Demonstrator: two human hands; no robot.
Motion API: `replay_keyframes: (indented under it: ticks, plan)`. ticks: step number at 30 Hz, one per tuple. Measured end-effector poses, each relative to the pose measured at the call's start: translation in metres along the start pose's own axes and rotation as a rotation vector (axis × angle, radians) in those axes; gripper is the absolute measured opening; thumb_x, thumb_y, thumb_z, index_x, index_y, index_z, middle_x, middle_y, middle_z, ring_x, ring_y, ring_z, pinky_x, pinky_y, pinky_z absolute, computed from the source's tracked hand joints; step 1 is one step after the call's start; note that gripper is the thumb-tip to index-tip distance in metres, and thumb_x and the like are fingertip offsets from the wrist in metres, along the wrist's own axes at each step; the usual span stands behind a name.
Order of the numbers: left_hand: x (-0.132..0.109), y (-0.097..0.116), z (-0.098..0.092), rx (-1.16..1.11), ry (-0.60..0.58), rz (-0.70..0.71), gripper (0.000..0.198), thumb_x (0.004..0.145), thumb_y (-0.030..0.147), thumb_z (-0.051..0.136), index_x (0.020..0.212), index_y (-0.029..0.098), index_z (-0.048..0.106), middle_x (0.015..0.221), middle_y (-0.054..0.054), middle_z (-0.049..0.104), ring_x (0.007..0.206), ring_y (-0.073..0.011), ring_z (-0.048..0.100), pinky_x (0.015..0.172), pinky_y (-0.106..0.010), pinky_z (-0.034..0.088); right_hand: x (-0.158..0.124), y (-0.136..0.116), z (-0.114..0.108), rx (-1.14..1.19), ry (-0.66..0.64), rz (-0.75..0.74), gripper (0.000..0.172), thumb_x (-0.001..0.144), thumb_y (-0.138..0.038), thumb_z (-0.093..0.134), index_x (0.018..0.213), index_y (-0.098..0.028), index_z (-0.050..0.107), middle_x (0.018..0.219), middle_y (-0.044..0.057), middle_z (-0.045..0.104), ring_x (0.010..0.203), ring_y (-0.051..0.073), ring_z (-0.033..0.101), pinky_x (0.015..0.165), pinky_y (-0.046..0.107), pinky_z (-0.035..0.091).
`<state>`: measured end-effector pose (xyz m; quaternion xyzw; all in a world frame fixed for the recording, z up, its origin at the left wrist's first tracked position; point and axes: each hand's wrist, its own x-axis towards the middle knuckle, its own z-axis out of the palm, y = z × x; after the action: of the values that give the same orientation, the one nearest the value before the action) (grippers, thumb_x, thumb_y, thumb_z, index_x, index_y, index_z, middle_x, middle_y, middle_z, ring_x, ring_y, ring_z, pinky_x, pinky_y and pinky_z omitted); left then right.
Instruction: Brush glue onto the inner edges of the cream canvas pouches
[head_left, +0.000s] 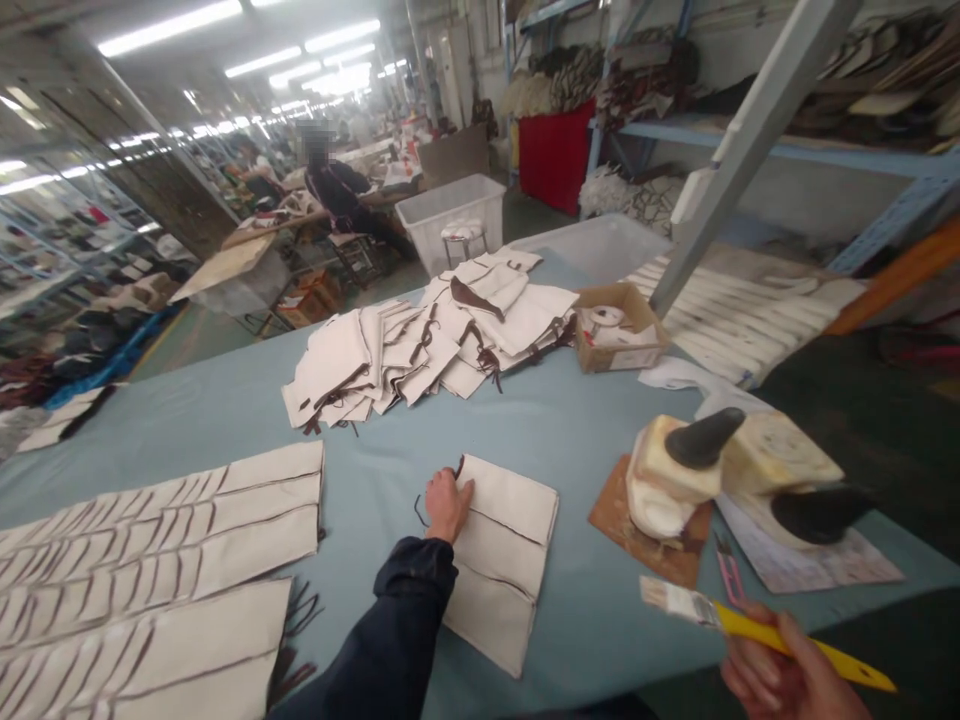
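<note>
On the blue-green table cover lies a cream fabric panel (504, 540) with dark seams across it. My left hand (447, 505) is at its upper left edge, fingers curled and closed on the edge, with a thin dark cord sticking out beside them. At the lower right my right hand (780, 665) is closed around the yellow handle of a flat paintbrush (694, 605). Its pale bristles point left, above the table edge. Near the brush lies a pair of pink-handled snips (727, 570). Beyond it, a glue-stained container with a black spout (664, 480) stands on a brown board (609, 520).
A second spouted container (787, 455) stands on the right. Overlapping rows of cream panels (172, 560) cover the left side. A loose heap of panels (450, 335) lies at the back beside a cardboard box (622, 355). A grey post (750, 150) rises behind; a person (337, 190) sits farther off.
</note>
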<state>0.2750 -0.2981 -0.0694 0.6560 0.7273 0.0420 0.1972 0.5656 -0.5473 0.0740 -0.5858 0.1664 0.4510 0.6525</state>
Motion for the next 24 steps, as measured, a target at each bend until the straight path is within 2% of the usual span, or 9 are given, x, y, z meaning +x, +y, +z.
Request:
replay_keyframes:
  ticks: [5,10,12,15,18,20,22,24]
  plan:
    - [-0.003,0.001,-0.008,0.069,-0.005,0.014,0.030,0.093,0.041,0.063,0.111,0.017,0.064,0.115,-0.014,0.070,0.112,-0.0289,0.063,0.091,-0.035,0.046,0.005,-0.003,-0.005,0.010,0.005,-0.032,0.059,0.041,-0.057,0.097,0.069,-0.022,0.058,0.049,-0.010,0.034,0.041,0.007,0.031,0.032,0.020,0.038]
    - [-0.008,0.000,-0.013,0.038,0.035,0.063,0.027,0.092,0.037,0.062,0.112,0.019,0.064,0.116,-0.013,0.068,0.111,-0.0279,0.063,0.086,-0.034,0.046,0.018,0.009,-0.004,0.012,-0.041,-0.123,0.050,0.057,-0.054,0.093,0.077,-0.022,0.059,0.050,-0.011,0.035,0.043,0.006,0.032,0.037,0.017,0.037]
    - [-0.010,-0.001,-0.015,-0.005,0.046,0.092,0.020,0.091,0.034,0.061,0.104,0.019,0.064,0.113,-0.012,0.068,0.110,-0.0280,0.062,0.087,-0.035,0.046,0.023,0.014,-0.003,0.011,-0.051,-0.167,0.047,0.063,-0.053,0.090,0.080,-0.021,0.060,0.050,-0.012,0.036,0.043,0.006,0.032,0.039,0.016,0.036]
    - [-0.010,-0.003,-0.023,-0.113,0.041,0.138,0.012,0.088,0.032,0.057,0.086,0.021,0.060,0.099,-0.009,0.067,0.102,-0.0271,0.062,0.085,-0.035,0.046,0.030,0.021,-0.003,-0.008,-0.031,-0.228,0.045,0.070,-0.055,0.084,0.084,-0.021,0.058,0.050,-0.013,0.035,0.042,0.007,0.032,0.040,0.017,0.034]
    - [-0.012,-0.007,-0.036,-0.268,-0.005,0.163,0.014,0.085,0.037,0.053,0.079,0.024,0.054,0.070,0.001,0.058,0.075,-0.0217,0.059,0.073,-0.031,0.046,0.040,0.026,-0.008,-0.094,-0.012,-0.326,0.044,0.076,-0.059,0.077,0.087,-0.021,0.059,0.050,-0.013,0.035,0.041,0.008,0.032,0.041,0.020,0.034]
    - [-0.017,-0.013,-0.048,-0.372,-0.042,0.171,0.020,0.079,0.043,0.057,0.076,0.024,0.052,0.065,0.003,0.055,0.068,-0.0192,0.057,0.067,-0.029,0.045,0.048,0.026,-0.013,-0.127,0.035,-0.386,0.044,0.079,-0.061,0.074,0.087,-0.020,0.061,0.050,-0.012,0.036,0.042,0.008,0.033,0.042,0.021,0.034]
    - [-0.028,-0.021,-0.060,-0.469,-0.090,0.150,0.026,0.075,0.047,0.060,0.078,0.023,0.054,0.062,0.004,0.058,0.062,-0.0181,0.058,0.060,-0.027,0.046,0.057,0.024,-0.017,-0.149,0.078,-0.447,0.043,0.081,-0.061,0.070,0.088,-0.020,0.062,0.050,-0.012,0.036,0.042,0.009,0.034,0.042,0.021,0.035]
    - [-0.046,-0.029,-0.070,-0.683,-0.199,0.026,0.035,0.070,0.048,0.067,0.091,0.020,0.059,0.066,0.002,0.067,0.060,-0.0190,0.063,0.059,-0.028,0.050,0.068,0.020,-0.020,-0.171,0.107,-0.505,0.042,0.083,-0.061,0.067,0.089,-0.020,0.062,0.052,-0.011,0.039,0.043,0.009,0.035,0.043,0.022,0.037]
